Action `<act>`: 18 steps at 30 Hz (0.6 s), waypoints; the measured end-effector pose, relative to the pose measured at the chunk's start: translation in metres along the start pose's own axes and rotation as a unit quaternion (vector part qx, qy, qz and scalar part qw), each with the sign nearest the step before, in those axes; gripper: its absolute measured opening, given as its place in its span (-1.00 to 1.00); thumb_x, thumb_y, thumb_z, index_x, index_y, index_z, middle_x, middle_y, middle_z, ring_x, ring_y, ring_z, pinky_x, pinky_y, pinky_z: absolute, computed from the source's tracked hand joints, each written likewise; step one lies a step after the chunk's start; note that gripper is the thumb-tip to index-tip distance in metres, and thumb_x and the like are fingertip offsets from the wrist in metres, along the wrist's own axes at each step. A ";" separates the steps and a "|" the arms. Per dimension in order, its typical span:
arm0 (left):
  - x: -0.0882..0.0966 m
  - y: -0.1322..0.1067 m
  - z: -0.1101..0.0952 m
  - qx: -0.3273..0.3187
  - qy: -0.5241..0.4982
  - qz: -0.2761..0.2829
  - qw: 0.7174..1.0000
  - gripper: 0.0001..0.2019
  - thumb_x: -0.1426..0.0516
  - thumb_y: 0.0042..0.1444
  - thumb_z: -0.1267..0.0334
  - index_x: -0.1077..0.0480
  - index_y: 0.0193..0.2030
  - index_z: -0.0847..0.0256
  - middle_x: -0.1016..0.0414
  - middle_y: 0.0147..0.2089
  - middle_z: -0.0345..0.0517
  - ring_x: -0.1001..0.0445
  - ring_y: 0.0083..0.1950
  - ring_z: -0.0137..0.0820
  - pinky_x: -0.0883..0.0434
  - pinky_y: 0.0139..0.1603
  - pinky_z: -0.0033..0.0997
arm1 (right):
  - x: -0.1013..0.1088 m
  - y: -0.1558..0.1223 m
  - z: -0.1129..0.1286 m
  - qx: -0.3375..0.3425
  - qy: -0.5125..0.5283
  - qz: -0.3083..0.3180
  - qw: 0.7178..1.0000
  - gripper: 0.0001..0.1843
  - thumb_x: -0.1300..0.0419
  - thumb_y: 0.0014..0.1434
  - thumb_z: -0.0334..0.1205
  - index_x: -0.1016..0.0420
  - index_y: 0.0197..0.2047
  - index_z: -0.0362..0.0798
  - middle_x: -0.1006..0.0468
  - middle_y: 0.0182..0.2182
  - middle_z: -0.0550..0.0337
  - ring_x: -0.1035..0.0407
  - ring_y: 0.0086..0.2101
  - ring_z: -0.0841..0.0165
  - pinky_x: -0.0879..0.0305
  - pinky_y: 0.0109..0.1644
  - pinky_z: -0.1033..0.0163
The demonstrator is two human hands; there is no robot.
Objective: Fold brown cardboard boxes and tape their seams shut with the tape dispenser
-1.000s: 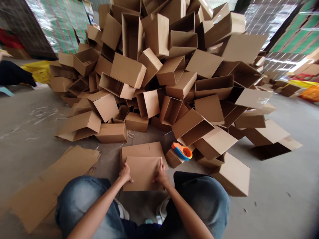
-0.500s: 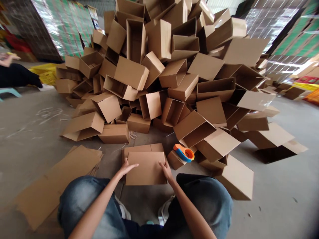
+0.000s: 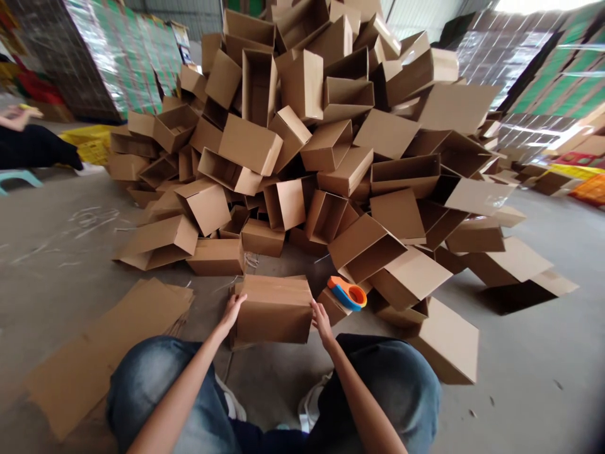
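Between my knees a brown cardboard box [image 3: 274, 320] is held level, its upper and near faces showing. My left hand [image 3: 232, 310] grips its left end, with the thumb on the upper edge. On the right end, my right hand [image 3: 322, 320] holds the box, fingers bent against the side. More cardboard shows just behind and under the box's left side, partly hidden. Close beyond my right hand, an orange and blue tape dispenser [image 3: 347, 294] rests on a small carton [image 3: 331, 305].
A tall heap of cardboard boxes [image 3: 250, 144] rises ahead and spreads right. Flattened cardboard sheets [image 3: 113, 343] lie stacked by my left knee. At far left are a seated person [image 3: 35, 148], a light blue stool [image 3: 21, 178] and a yellow crate [image 3: 89, 140].
The box has turned between my hands: its broad flat face showed before, now an upper face and a near side show. My left thumb has moved from the face to the edge.
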State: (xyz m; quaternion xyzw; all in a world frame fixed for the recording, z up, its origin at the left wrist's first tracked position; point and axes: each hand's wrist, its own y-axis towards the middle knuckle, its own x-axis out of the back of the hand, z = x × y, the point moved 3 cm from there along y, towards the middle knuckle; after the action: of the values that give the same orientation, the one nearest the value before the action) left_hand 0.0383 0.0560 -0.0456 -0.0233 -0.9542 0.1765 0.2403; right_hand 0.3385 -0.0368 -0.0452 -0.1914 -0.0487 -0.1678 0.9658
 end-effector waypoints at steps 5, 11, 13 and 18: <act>0.001 -0.002 0.001 -0.002 0.004 0.023 1.000 -0.74 0.03 -0.01 0.19 -0.24 -0.16 0.16 -0.47 -0.02 -0.06 -0.44 -0.02 -0.27 -0.38 -0.17 -0.37 | 0.001 0.003 -0.001 0.054 -0.003 -0.010 0.998 -0.39 -0.07 -0.05 0.35 -0.34 -0.25 -0.06 -0.53 -0.25 0.10 -0.40 -0.18 0.23 -0.26 -0.14 0.25; 0.002 0.006 0.009 -0.032 0.056 -0.006 0.998 -0.84 0.01 -0.04 0.21 -0.16 -0.28 0.14 -0.48 -0.23 -0.16 -0.46 -0.16 -0.31 -0.35 -0.19 -0.41 | -0.003 0.000 -0.001 0.058 0.003 0.012 0.998 -0.45 -0.17 -0.09 0.29 -0.27 -0.28 -0.03 -0.54 -0.28 0.09 -0.44 -0.21 0.21 -0.30 -0.17 0.25; 0.001 0.007 0.013 -0.024 0.070 -0.007 0.997 -0.85 0.00 -0.02 0.19 -0.17 -0.28 0.13 -0.48 -0.24 -0.17 -0.46 -0.18 -0.32 -0.34 -0.22 -0.42 | -0.002 -0.001 0.000 0.047 -0.027 0.002 0.999 -0.46 -0.14 -0.07 0.30 -0.27 -0.29 -0.01 -0.54 -0.30 0.11 -0.44 -0.23 0.20 -0.30 -0.17 0.23; -0.004 0.000 0.018 0.021 0.156 0.026 0.987 -0.65 -0.01 0.03 -0.11 -0.23 -0.27 0.15 -0.52 -0.18 -0.04 -0.49 -0.12 -0.21 -0.34 -0.21 -0.37 | -0.004 0.002 -0.011 0.021 -0.173 -0.021 0.984 -0.37 -0.18 -0.11 0.25 -0.29 -0.12 -0.05 -0.49 -0.13 0.02 -0.38 -0.10 0.15 -0.25 -0.04 0.17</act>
State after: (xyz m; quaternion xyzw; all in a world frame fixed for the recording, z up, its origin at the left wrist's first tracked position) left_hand 0.0333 0.0500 -0.0626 -0.0705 -0.9001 0.1972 0.3821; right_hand 0.3357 -0.0384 -0.0571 -0.1960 -0.2230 -0.1516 0.9428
